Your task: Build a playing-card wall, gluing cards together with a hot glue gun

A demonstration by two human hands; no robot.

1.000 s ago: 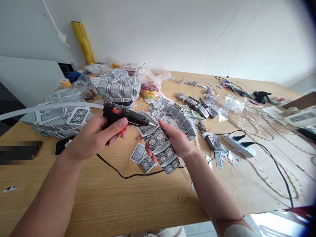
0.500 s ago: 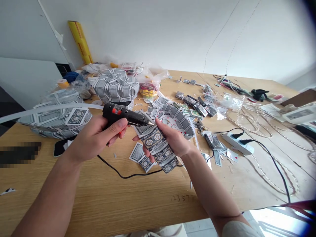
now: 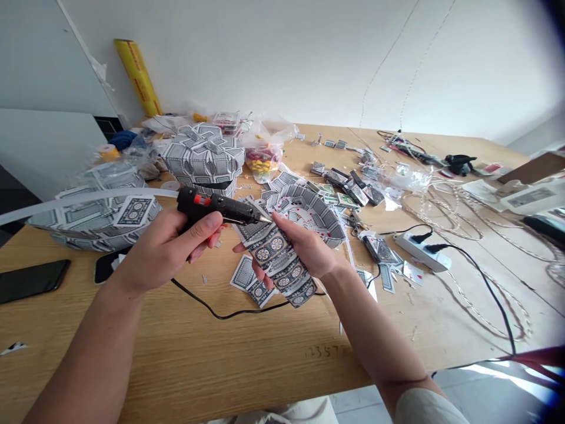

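My left hand [image 3: 176,244] is closed around a black hot glue gun [image 3: 220,209], with a long white glue stick [image 3: 101,195] trailing out of its back to the left. The gun's metal nozzle points right, at the upper end of a strip of joined playing cards [image 3: 280,259]. My right hand [image 3: 306,247] grips that strip, thumb on top near the nozzle and fingers underneath. Whether the nozzle touches the cards I cannot tell. Just behind the strip sits a ring-shaped tray made of folded cards [image 3: 329,215]. Two loose cards [image 3: 251,280] lie on the table below my hands.
Woven card boxes [image 3: 203,156] stand at the left back. A phone [image 3: 33,281] lies at the left. Card packs [image 3: 353,188], a white power strip [image 3: 421,252] and coiled rope [image 3: 445,206] spread over the right side. The gun's black cord [image 3: 225,315] crosses the table.
The view has shifted slightly, so everything sits a little further left. Both hands keep their hold on the glue gun and the card strip, with little movement between them.
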